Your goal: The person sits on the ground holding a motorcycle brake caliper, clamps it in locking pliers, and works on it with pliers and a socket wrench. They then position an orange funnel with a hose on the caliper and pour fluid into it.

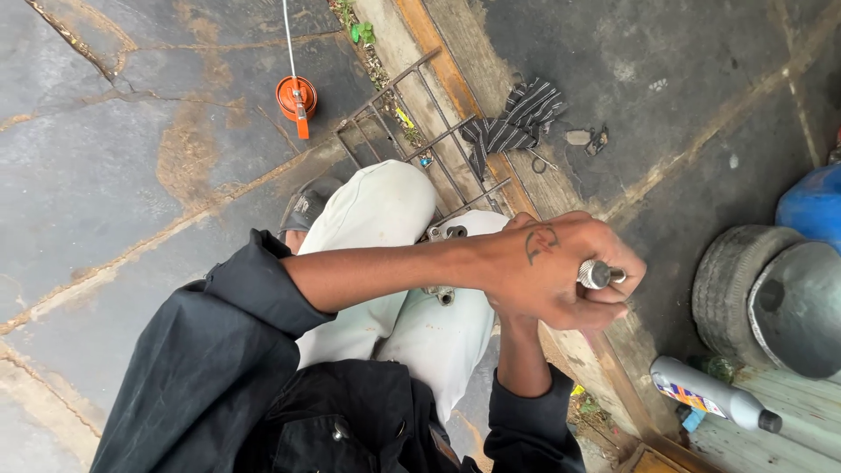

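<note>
Your left hand point(552, 271), right of centre, is closed around a knurled metal tool handle point(597, 274). Your right hand point(517, 311) hides beneath it, grip unclear. The metal part point(448, 234) on your knees looks unfinished.

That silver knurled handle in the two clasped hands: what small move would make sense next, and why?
Probably a short turn or push on the silver knurled handle. The left hand is wrapped around it and the right hand is clasped under it, above a metal part resting on the knees. The tool's working end is hidden.
</note>
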